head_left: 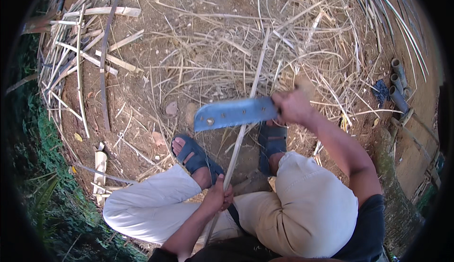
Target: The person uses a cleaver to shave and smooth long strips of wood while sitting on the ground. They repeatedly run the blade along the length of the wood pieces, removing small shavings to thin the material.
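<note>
My left hand (pixel 218 196) is closed round the lower part of a long, pale bamboo strip (pixel 235 151), close to my lap. From there the strip slants up and away between my sandalled feet, over the littered ground. My right hand (pixel 294 105), a little smeared by motion, grips a machete (pixel 234 114) at its right end; the handle is mostly hidden in the fist. Its broad, bluish blade points left and lies across the strip in this view, covering a short stretch of it. Whether blade and strip touch I cannot tell.
Pale shavings (pixel 217 68) and thin strips litter the dirt ahead. Split bamboo pieces (pixel 71 59) are heaped at the left beside a long dark strip (pixel 104 77). Bamboo tubes (pixel 399 99) lie at the right, near a tree trunk (pixel 395 186). Green plants (pixel 52 186) border the left.
</note>
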### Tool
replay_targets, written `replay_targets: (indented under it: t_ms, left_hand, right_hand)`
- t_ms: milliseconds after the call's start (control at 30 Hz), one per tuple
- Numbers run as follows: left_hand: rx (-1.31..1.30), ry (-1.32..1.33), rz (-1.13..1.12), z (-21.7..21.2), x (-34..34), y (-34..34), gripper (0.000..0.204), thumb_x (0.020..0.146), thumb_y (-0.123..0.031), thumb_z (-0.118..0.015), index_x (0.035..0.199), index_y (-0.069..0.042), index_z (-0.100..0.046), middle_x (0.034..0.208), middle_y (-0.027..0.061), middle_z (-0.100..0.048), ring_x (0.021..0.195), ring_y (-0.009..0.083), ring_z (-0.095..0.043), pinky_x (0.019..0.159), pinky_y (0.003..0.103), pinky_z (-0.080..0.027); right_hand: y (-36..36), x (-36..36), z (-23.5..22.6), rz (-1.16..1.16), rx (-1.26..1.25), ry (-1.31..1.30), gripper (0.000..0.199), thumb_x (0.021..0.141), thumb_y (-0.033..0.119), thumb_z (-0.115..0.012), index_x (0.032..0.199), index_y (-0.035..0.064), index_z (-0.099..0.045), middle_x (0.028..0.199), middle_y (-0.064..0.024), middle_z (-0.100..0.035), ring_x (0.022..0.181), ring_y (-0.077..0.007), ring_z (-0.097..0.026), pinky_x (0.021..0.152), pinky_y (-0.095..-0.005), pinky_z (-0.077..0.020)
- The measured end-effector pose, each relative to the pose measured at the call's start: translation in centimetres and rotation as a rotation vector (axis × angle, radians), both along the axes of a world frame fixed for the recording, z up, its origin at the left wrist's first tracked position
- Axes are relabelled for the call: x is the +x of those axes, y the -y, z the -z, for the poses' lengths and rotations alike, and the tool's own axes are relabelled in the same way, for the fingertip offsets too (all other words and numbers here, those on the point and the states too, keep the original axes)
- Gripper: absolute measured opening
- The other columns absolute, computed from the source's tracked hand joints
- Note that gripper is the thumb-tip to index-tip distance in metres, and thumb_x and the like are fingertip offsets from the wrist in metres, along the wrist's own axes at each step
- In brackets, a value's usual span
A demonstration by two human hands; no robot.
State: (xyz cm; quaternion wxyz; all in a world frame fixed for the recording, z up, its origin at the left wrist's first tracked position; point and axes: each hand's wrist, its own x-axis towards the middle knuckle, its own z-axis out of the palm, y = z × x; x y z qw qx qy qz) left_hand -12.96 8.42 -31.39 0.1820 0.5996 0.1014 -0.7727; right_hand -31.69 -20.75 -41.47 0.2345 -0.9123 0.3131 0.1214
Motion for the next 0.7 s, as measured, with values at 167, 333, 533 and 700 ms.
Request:
replay_targets:
  t_ms: [167,333,533,700]
  left_hand:
    - [-0.046,-0.028,0.01,0.1,0.3,-0.3,0.063,0.1,-0.06,-0.015,0.062,-0.013,-0.032,0.049,0.0006,-0.031,0.033,0.0127,-0.025,0.031,0.028,-0.021]
    - [0.032,-0.157,-0.052,0.2,0.4,-0.6,0.063,0.1,-0.059,-0.015,0.061,-0.013,-0.031,0.05,0.0003,-0.03,0.031,0.013,-0.023,0.03,0.028,-0.021]
    - [0.011,-0.114,-0.042,0.3,0.3,-0.7,0.062,0.1,-0.059,-0.015,0.062,-0.013,-0.032,0.05,-0.001,-0.029,0.032,0.0112,-0.023,0.03,0.027,-0.02]
    - [0.033,-0.25,-0.076,1.1,0.2,-0.7,0.062,0.1,-0.06,-0.014,0.062,-0.013,-0.032,0.049,-0.0009,-0.029,0.031,0.0119,-0.023,0.03,0.028,-0.02]
  right_hand:
    - [7.9,-2.5,5.8,0.606,0.052,-0.133,0.031,0.085,0.032,-0.063,0.097,0.0041,-0.067,0.083,-0.0192,-0.07,0.076,-0.0344,-0.07,0.072,-0.0445,-0.0571]
    - [5.9,-0.3,4.1,0.564,0.068,-0.139,0.03,0.086,0.03,-0.06,0.093,0.0016,-0.069,0.083,-0.0215,-0.07,0.077,-0.0356,-0.07,0.074,-0.0443,-0.0574]
    - [9.4,-1.7,3.6,0.589,0.029,-0.177,0.033,0.087,0.028,-0.058,0.101,-0.0004,-0.067,0.092,-0.0238,-0.07,0.082,-0.0358,-0.07,0.077,-0.0426,-0.0576]
    - [8.8,-1.6,3.5,0.572,0.075,-0.23,0.037,0.087,0.03,-0.056,0.106,-0.0002,-0.066,0.093,-0.0242,-0.07,0.085,-0.0369,-0.07,0.079,-0.0443,-0.0572]
